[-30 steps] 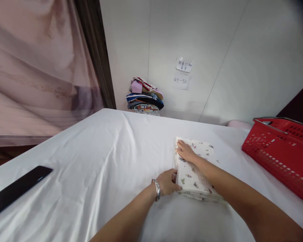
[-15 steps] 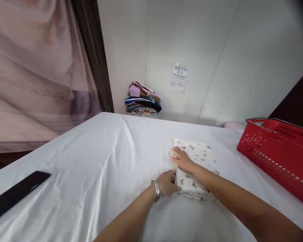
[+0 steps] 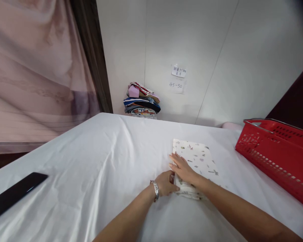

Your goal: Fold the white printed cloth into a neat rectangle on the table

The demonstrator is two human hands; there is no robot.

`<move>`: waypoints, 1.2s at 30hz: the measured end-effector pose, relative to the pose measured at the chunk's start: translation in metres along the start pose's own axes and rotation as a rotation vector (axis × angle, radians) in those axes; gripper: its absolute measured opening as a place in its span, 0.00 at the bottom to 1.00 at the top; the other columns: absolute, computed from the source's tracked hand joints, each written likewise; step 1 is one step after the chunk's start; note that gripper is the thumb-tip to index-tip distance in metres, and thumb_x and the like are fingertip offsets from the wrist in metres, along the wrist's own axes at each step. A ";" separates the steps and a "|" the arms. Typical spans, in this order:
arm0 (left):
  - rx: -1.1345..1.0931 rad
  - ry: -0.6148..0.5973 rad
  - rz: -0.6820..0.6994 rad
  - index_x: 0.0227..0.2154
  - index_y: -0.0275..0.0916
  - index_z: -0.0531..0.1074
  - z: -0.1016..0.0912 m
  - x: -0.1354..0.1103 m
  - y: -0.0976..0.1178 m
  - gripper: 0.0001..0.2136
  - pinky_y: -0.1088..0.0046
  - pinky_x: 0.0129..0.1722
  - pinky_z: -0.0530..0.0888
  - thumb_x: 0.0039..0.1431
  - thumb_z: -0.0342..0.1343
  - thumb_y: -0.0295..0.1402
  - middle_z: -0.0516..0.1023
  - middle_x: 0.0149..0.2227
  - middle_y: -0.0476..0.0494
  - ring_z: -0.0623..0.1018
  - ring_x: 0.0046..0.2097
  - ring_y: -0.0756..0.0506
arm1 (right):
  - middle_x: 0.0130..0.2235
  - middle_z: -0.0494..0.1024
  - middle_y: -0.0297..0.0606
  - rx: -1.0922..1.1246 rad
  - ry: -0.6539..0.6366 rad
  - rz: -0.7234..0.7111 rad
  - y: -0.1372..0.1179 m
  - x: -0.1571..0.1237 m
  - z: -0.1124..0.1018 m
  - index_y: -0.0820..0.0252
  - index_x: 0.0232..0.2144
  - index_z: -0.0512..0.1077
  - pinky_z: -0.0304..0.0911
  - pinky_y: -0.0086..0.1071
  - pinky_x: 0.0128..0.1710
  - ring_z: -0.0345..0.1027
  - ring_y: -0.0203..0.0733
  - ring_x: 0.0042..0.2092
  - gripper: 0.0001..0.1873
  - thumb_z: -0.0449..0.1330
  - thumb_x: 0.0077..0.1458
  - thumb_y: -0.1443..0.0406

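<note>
A white folded cloth [image 3: 199,155] with small printed plants and shapes lies on the white-covered table, its layers showing along the near edge. My right hand [image 3: 183,170] rests flat across its near left part, fingers stretched toward the left edge and slightly past it. At the near left corner, my left hand [image 3: 165,183] is curled round the cloth's edge, thumb by the lower layers. Its other fingertips are partly hidden by the fold. The cloth under my right hand looks rumpled near the front.
A red plastic basket [image 3: 277,151] with metal handles stands at the right. A black flat object [image 3: 17,195] lies at the left edge. Beyond the table is a stack of folded clothes [image 3: 142,101] by the wall, with paper labels [image 3: 177,85] above. A pink curtain [image 3: 37,74] hangs left.
My right hand has slid a little toward me over the cloth, uncovering more of its far part. The near part now looks more rumpled. My left hand stays at the corner.
</note>
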State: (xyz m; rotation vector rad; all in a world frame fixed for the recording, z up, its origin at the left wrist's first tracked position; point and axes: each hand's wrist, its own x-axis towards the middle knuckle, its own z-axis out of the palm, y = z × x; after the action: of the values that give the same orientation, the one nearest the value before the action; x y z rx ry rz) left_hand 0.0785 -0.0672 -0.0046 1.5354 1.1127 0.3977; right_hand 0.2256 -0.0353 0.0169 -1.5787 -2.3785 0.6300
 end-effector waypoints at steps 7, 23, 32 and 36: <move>0.019 0.004 0.000 0.39 0.36 0.64 -0.001 0.001 -0.002 0.20 0.78 0.16 0.66 0.40 0.60 0.34 0.70 0.25 0.51 0.69 0.21 0.52 | 0.63 0.49 0.39 -0.059 -0.006 -0.022 -0.002 -0.007 0.003 0.57 0.59 0.53 0.28 0.44 0.60 0.31 0.44 0.64 0.33 0.36 0.58 0.48; -0.024 -0.004 0.018 0.40 0.38 0.64 -0.001 0.001 0.000 0.21 0.79 0.15 0.66 0.39 0.60 0.32 0.67 0.24 0.54 0.68 0.20 0.52 | 0.64 0.39 0.35 0.026 -0.022 0.022 -0.006 -0.019 -0.009 0.55 0.62 0.43 0.28 0.41 0.61 0.26 0.40 0.64 0.35 0.36 0.57 0.47; -0.012 -0.009 0.022 0.37 0.38 0.64 0.000 0.006 -0.005 0.19 0.78 0.15 0.65 0.39 0.60 0.34 0.67 0.24 0.55 0.69 0.21 0.52 | 0.64 0.41 0.42 -0.250 -0.029 0.054 0.011 -0.014 0.004 0.65 0.61 0.46 0.30 0.44 0.60 0.28 0.45 0.64 0.37 0.33 0.58 0.47; -0.009 0.001 0.030 0.36 0.38 0.64 0.000 0.005 -0.005 0.19 0.77 0.15 0.65 0.38 0.60 0.34 0.66 0.23 0.55 0.68 0.20 0.51 | 0.64 0.41 0.41 -0.238 -0.028 0.063 0.011 -0.014 0.004 0.64 0.61 0.47 0.30 0.44 0.60 0.29 0.44 0.64 0.36 0.34 0.58 0.48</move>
State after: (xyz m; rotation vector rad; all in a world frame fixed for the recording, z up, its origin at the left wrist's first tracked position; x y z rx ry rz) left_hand 0.0787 -0.0640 -0.0105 1.5455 1.0887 0.4239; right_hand 0.2388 -0.0457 0.0090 -1.7556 -2.5108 0.3943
